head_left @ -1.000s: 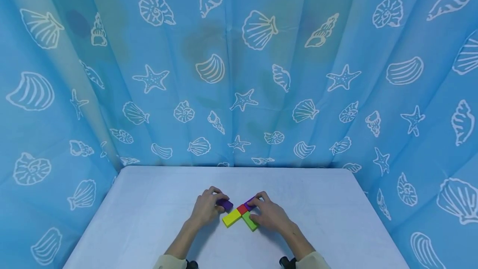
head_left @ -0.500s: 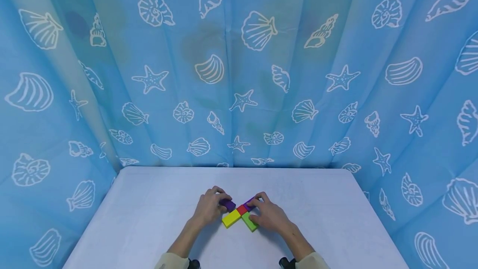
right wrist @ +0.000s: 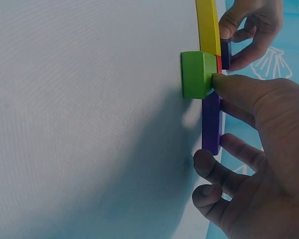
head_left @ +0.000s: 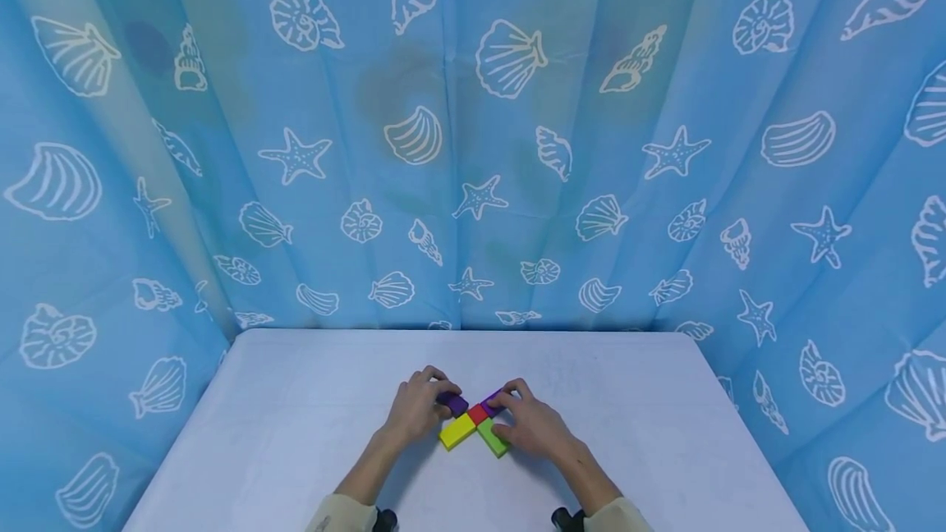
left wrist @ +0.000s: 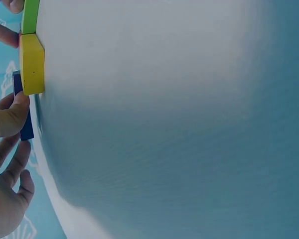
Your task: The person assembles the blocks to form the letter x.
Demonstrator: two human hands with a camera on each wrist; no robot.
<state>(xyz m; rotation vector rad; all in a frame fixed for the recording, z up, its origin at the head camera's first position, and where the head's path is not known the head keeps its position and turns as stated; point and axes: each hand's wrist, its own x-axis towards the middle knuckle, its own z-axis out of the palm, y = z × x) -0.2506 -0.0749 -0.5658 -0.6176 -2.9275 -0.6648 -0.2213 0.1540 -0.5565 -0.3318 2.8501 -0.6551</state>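
Note:
Toy building blocks form a cross-like figure around a small red block (head_left: 478,414) on the table. My left hand (head_left: 415,409) pinches a dark purple block (head_left: 454,404), whose inner end sits right by the red block and the yellow block (head_left: 458,432). In the left wrist view the thumb lies on the near face of this dark block (left wrist: 27,128). My right hand (head_left: 534,425) steadies the other side, its thumb against the green block (right wrist: 197,74) and its fingers along the second purple block (right wrist: 211,122). That hand partly hides the green and second purple blocks in the head view.
A white-covered table (head_left: 310,401) lies under the blocks. Behind it and at both sides hangs a blue curtain (head_left: 517,146) with white shells and starfish. Dark wrist straps and pale sleeves (head_left: 340,514) show at the bottom.
My left hand has slid the dark purple block a little to the right, closing its gap to the red and yellow blocks. The right hand has stayed in place.

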